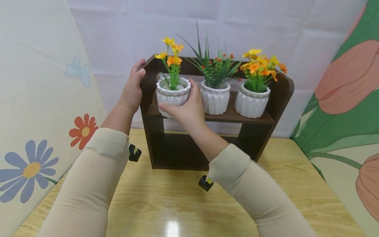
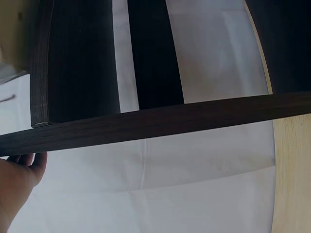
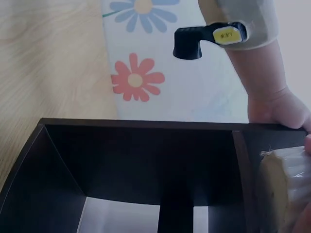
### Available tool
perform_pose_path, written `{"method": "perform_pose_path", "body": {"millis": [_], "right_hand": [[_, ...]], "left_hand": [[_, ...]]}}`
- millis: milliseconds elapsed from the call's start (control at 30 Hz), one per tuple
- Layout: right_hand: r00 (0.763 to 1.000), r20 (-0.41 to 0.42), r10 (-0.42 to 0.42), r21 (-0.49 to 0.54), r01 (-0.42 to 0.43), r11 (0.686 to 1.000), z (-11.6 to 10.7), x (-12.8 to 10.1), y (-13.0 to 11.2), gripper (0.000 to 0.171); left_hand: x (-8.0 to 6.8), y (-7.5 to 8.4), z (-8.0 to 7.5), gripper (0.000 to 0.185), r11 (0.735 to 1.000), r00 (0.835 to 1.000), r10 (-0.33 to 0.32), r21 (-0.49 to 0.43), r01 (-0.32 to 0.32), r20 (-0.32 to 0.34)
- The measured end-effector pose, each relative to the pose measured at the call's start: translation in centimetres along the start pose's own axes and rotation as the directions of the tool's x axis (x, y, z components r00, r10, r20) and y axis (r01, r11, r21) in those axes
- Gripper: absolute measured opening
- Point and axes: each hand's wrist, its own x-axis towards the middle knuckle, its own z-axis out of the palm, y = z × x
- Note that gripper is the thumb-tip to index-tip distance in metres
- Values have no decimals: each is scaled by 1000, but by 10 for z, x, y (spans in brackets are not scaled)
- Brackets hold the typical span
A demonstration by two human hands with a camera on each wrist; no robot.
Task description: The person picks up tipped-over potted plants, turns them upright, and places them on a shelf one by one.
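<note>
A pale wooden table (image 1: 177,204) fills the foreground, and two sleeved forearms reach forward across it. The right hand (image 1: 185,108) is wrapped around a small white pot (image 1: 173,95): the thumb is seen on the pot's left front and the fingers (image 1: 195,90) curl round its right side near the rim. The left hand (image 1: 131,89) is clasped on the outer left edge of a dark brown shelf unit (image 1: 279,98), thumb to the front, as if steadying it.

The held pot sits at the left end of the upper shelf board, just beside a second white pot (image 1: 215,98) with thin green blades and red berries; a third pot (image 1: 251,102) with orange and yellow blooms stands at the right end. The held pot is ribbed, glazed-looking and round, with a few yellow and orange flowers (image 1: 171,52) on slim green stems.

It is judged rigid, probably ceramic, so breakable if dropped and somewhat slick. It is likely light, though top-heavy with the tall stems. It is best taken around the body below the rim, never by the soft stems, and kept upright. Whether its base touches the board cannot be told.
</note>
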Motion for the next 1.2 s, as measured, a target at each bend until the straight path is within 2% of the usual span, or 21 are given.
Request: {"method": "perform_pose_path", "body": {"millis": [200,467,1200], "right_hand": [[1000,0,-2,-15,2,1000,7,8,4,110],[1000,0,15,-55,-15,998,16,14,7,109],[1000,-20,16,-86,-18,996,26,31,12,109]], "left_hand": [[1,-1,-1,57,1000,1000,-9,25,9,0],[2,-2,-2,56,1000,1000,-9,7,9,2],[2,-2,-1,57,1000,1000,-8,14,8,6]]}}
